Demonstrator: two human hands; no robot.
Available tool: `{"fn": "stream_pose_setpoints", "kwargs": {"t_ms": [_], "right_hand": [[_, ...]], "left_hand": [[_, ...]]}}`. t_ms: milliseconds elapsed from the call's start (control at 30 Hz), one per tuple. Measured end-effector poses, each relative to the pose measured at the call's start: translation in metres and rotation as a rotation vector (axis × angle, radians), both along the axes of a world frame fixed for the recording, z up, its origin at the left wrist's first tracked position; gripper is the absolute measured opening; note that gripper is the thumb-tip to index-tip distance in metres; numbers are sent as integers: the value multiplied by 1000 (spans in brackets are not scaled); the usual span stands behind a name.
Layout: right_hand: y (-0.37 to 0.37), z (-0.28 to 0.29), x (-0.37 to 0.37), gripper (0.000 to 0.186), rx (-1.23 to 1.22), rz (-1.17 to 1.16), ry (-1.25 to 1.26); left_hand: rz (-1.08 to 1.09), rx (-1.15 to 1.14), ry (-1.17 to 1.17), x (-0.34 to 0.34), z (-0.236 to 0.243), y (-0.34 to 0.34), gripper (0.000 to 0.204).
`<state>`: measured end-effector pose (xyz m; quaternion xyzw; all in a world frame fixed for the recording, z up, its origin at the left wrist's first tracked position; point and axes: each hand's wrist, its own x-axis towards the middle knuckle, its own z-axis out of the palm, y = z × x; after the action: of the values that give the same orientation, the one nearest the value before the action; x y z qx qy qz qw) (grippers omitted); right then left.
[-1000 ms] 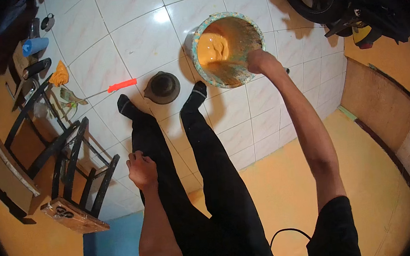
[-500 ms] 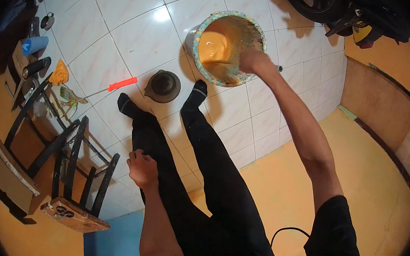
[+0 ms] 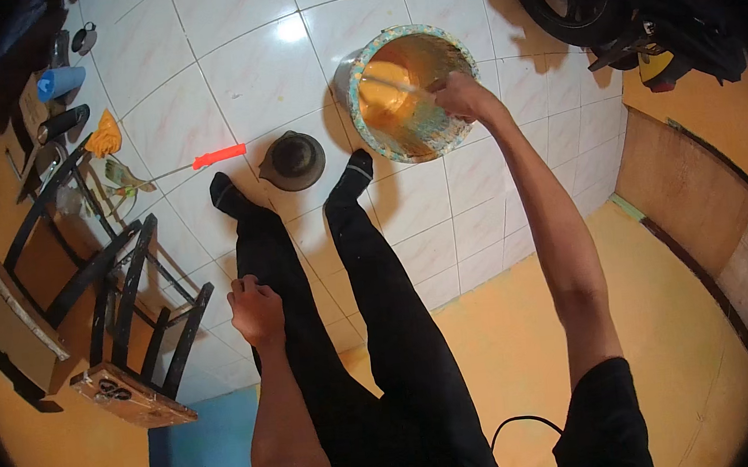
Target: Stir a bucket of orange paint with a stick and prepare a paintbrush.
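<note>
My right hand (image 3: 460,97) is closed around a thin stirring stick (image 3: 392,83), blurred by motion, at the right side of a paint bucket (image 3: 363,132). The stick reaches leftward over orange paint (image 3: 384,99) in the bottom. Dried, mottled paint crusts the bucket's rim and inner wall. My left hand (image 3: 256,310) lies on my left thigh, its fingers curled in and nothing showing in them. Between my feet stands a dark, round pot (image 3: 293,160) with a small spout.
A tool with a red handle (image 3: 219,156) lies on the white tiled floor (image 3: 245,76) by my left foot. At left are a black-framed chair (image 3: 122,300), an orange cloth (image 3: 104,135) and a blue cup (image 3: 61,82). A motorcycle wheel (image 3: 567,3) stands at the far right.
My right hand has moved up slightly inside the bucket's right edge, and the stick now points left across the paint. My left hand stays on my thigh. The view has shifted slightly.
</note>
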<state>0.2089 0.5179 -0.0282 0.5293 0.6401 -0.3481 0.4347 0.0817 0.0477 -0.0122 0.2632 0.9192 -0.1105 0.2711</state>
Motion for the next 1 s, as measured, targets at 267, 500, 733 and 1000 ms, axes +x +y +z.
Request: {"fn": "stream_pose_setpoints", "kwargs": {"t_ms": [267,500,733,1000], "right_hand": [[2,-17,24,28,131,274,-88],[5,-21,53,31,486,328,0],[17,-18,47,37,-55,-267,37],[13,-26,39,32,-151,301,-173]], "left_hand": [[14,35,-9,3,-3,8,15],[19,26,-26,5,-2,15,15],[8,29,-10,1,-1,9,15],[18,32,-18,1,-4,5,16]]}}
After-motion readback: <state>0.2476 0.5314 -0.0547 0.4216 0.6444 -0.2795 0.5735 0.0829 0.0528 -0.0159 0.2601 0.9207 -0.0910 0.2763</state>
